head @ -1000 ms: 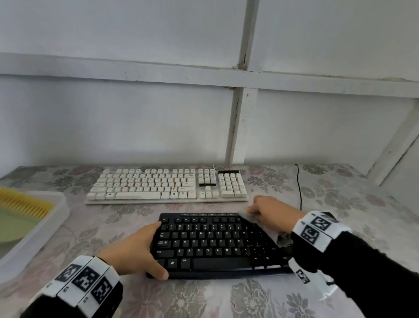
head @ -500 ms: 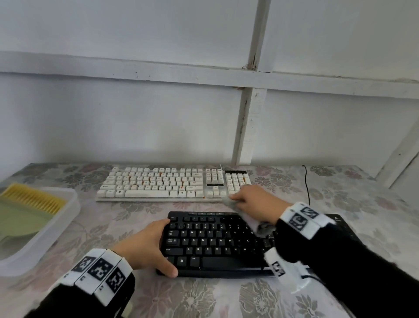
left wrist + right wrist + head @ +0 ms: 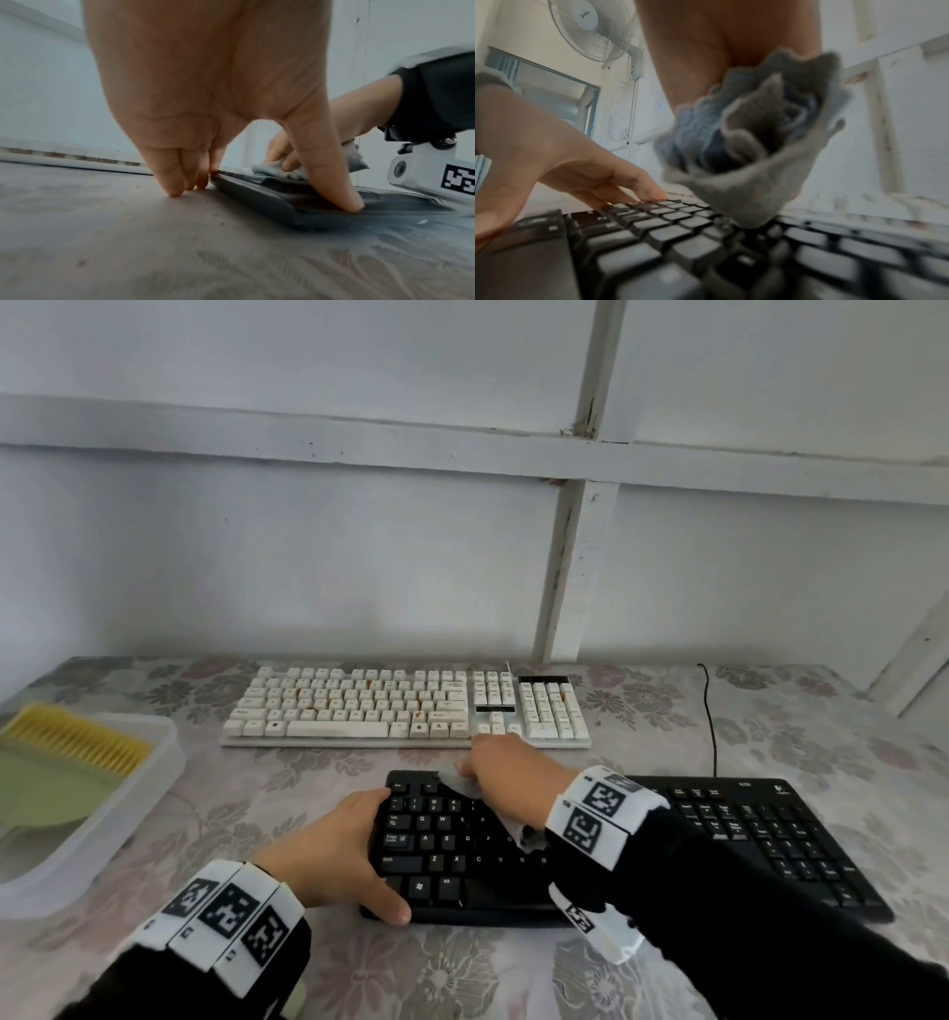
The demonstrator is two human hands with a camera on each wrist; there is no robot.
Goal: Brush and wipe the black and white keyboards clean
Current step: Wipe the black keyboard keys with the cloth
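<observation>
The black keyboard (image 3: pixel 565 845) lay on the flowered tablecloth (image 3: pixel 318 773) at the near edge of the table, and the white keyboard (image 3: pixel 405 706) sat just behind it, closer to the wall. The person's left hand (image 3: pixel 334 855) braced the black keyboard's left end: the thumb lay along its front edge while the fingers (image 3: pixel 177 178) stood straight down against its far corner, tips on the cloth. The right hand (image 3: pixel 508 778) pressed a bunched grey cloth (image 3: pixel 457 780) onto the upper-left keys, fingers curled round it, with loose folds hanging under the wrist. A black cable (image 3: pixel 711 711) ran back from the keyboard toward the wall. At the left stood a clear plastic tray (image 3: pixel 128 814) holding a yellow-bristled brush (image 3: pixel 77 742) and a green dustpan (image 3: pixel 46 793). A white wall fan (image 3: pixel 590 26) hung high up in the right wrist view.
</observation>
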